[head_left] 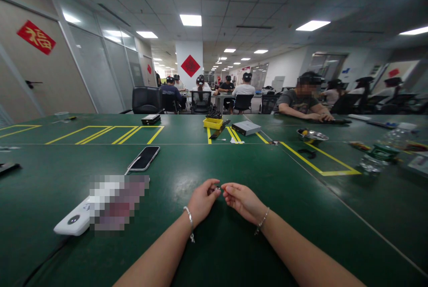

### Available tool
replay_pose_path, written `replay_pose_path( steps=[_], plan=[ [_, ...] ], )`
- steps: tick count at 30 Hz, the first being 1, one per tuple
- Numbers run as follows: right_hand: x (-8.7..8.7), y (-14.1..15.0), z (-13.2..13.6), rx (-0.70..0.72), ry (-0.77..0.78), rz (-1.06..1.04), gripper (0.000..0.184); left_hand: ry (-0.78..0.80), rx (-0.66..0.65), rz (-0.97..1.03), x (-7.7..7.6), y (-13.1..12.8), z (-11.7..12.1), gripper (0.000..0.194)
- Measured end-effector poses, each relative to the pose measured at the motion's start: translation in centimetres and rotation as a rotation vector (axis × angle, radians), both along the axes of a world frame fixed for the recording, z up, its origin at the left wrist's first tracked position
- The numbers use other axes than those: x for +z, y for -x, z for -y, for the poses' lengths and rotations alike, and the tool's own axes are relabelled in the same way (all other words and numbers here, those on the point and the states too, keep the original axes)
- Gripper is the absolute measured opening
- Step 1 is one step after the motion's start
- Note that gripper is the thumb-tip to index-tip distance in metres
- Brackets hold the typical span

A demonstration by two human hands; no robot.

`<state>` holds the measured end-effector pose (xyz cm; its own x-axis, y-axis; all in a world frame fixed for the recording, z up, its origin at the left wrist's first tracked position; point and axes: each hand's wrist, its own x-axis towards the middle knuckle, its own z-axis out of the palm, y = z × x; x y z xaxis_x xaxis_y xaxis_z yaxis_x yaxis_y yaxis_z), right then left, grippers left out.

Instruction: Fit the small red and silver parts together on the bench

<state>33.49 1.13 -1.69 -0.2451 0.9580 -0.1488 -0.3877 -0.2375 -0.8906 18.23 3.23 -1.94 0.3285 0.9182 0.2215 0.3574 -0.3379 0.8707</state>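
Both hands meet just above the green table (284, 247), fingertips almost touching. My left hand (203, 200) is closed, pinching a small shiny metal piece (218, 188) between thumb and fingers; its exact kind is too small to tell. My right hand (242, 200) is closed too, its thumb and index finger pressed together beside the metal piece. Whatever those right fingers hold, if anything, is hidden. Each wrist wears a silver bracelet.
Left of my hands lie a phone (145, 158) with a cable and a white device (75, 219). Farther back are a yellow tray (213, 123), a grey box (246, 128), and a metal bowl (314, 135). A plastic bottle (376, 155) lies right. Another person (297, 100) works across the table.
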Motion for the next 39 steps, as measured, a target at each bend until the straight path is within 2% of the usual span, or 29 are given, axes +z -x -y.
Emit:
replay_pose_path(
  steps=[10,16,24,39],
  plan=[
    [0.08,0.16,-0.03,-0.043,0.017,-0.008,0.020,-0.056,0.028,-0.080,-0.45,0.12,-0.15,0.010],
    [-0.07,0.12,-0.05,-0.057,0.011,-0.018,0.026,-0.018,0.010,-0.040,-0.45,0.04,-0.06,0.011],
    [0.05,0.27,0.05,-0.054,-0.008,-0.013,0.022,0.041,-0.014,0.006,-0.33,-0.06,0.03,0.012],
    [-0.24,0.30,-0.07,-0.094,0.005,-0.002,0.017,-0.098,0.034,-0.075,-0.04,-0.04,0.07,0.017]
  ],
)
